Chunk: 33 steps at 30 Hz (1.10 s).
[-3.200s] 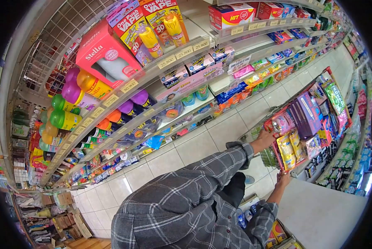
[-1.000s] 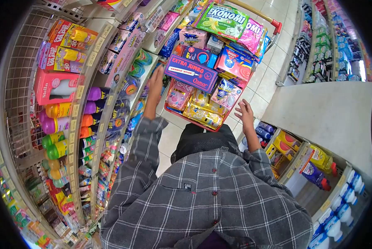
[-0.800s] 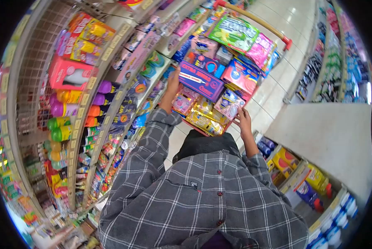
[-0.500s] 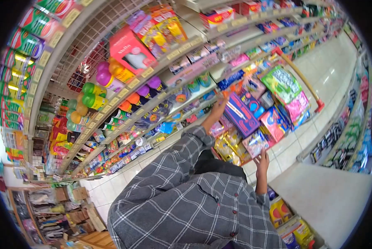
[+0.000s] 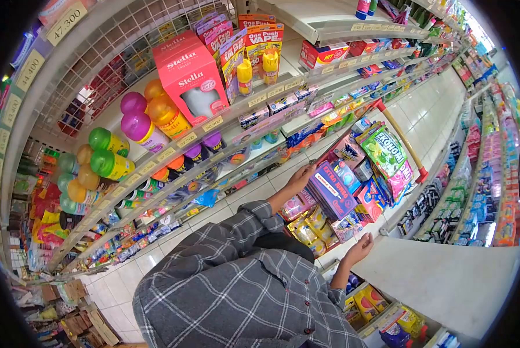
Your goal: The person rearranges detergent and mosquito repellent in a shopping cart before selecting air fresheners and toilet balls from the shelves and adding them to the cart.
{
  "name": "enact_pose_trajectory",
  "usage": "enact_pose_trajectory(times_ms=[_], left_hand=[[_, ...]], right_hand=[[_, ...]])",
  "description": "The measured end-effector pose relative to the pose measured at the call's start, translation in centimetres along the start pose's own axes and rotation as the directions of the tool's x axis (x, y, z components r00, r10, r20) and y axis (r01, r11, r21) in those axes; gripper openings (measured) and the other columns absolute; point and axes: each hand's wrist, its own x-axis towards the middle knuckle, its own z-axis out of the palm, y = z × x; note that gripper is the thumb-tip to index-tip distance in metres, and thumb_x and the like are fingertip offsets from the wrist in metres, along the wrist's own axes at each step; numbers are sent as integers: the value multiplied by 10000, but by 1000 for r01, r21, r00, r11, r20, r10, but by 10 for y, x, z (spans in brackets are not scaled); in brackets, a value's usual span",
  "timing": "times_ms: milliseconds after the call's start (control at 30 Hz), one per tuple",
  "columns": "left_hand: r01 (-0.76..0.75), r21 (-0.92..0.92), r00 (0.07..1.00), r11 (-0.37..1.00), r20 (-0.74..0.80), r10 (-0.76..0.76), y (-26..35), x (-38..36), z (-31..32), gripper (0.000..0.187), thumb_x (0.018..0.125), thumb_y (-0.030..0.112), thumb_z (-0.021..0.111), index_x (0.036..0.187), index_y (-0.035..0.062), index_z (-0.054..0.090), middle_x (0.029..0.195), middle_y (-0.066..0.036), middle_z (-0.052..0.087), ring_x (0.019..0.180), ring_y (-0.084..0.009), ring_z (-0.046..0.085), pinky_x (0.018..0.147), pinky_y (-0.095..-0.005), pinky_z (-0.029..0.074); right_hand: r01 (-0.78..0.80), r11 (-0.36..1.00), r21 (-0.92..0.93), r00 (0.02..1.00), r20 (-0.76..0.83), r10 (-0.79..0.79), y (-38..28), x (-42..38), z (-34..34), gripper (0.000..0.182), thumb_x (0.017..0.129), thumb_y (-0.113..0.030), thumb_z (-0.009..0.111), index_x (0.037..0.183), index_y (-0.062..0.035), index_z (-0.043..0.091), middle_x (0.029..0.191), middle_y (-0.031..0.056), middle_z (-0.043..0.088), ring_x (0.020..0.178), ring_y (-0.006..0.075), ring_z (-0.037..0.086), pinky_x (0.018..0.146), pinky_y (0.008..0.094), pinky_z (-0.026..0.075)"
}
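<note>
The person stood in a shop aisle with a red cart [image 5: 352, 191] in front of them. The cart was full to the top with bags and boxes, so the loading looked mostly done. None of that stock had gone onto the shelves [image 5: 225, 124] yet, so that part seemed left to do.

The left hand [image 5: 302, 177] lay on the cart's near left corner, beside the big purple box [image 5: 331, 190] on top of the pile. Its fingers were curled on the edge there, but I could not tell if they were clamped tight. The right hand [image 5: 359, 249] was at the cart's near right corner, under the yellow packs [image 5: 313, 229]. Its fingers looked spread apart, holding nothing.

The green bag [image 5: 383, 152] sat at the far end of the cart, near the handle.
</note>
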Motion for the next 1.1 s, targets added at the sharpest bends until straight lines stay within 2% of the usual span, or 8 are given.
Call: enact_pose_trajectory(times_ms=[133,167,267,367,567,733,867,1100], left_hand=[[70,61,997,996,37,-72,36,-30,-41,559,968,468,512,1292,12,532,1245,-107,582,1092,-175,568,948,-291,437],[105,92,990,990,85,-113,50,-40,-53,550,968,459,517,1283,10,538,1235,-106,589,1089,-175,570,943,-295,443],[179,170,964,969,169,-207,67,-68,-91,510,967,425,533,1257,6,556,1197,-99,610,1076,-171,577,924,-302,459],[148,209,964,967,188,-189,52,-90,-120,463,972,393,536,1241,18,566,1167,-80,616,1046,-163,582,911,-301,461],[84,141,994,986,59,-93,15,-145,-182,424,991,344,511,1252,12,555,1135,-61,623,1025,-159,583,917,-304,452],[256,95,954,962,-183,-235,23,-188,-214,393,990,334,514,1232,32,580,1162,-83,626,1059,-169,589,885,-311,461],[147,162,985,976,-116,-129,4,-185,-238,399,983,341,530,1227,30,581,1147,-75,628,1047,-157,587,892,-297,456],[-31,264,998,964,57,17,91,-135,-189,382,979,285,558,1258,24,558,1170,-77,617,1070,-148,570,941,-294,435]], right_hand=[[230,899,373,932,183,-314,-170,-16,83,304,963,-141,573,1208,38,556,1165,121,605,1015,174,591,925,298,458],[365,877,313,854,262,-450,-221,-25,101,319,933,-125,611,1221,3,561,1145,107,610,996,169,594,905,292,467],[490,719,494,533,483,-695,-343,-43,175,574,843,-173,730,1342,-49,477,1296,105,519,1128,204,546,951,336,457],[509,614,604,399,466,-789,-399,-43,272,854,781,-218,785,1451,-20,293,1430,190,409,1278,282,464,1009,397,421],[532,699,478,425,564,-708,-417,-42,341,923,740,-259,807,1443,20,278,1301,223,536,1232,307,523,1019,427,407],[434,694,574,498,490,-716,-414,-47,332,640,742,-242,819,1239,10,504,1143,144,638,1093,232,602,974,352,437],[321,621,715,509,422,-750,-407,-34,324,628,759,-186,799,1268,19,494,1176,151,613,1082,232,598,962,355,452],[232,613,755,665,337,-667,-406,-18,267,628,757,-188,808,1244,44,487,1115,135,622,1027,202,604,918,325,462]])
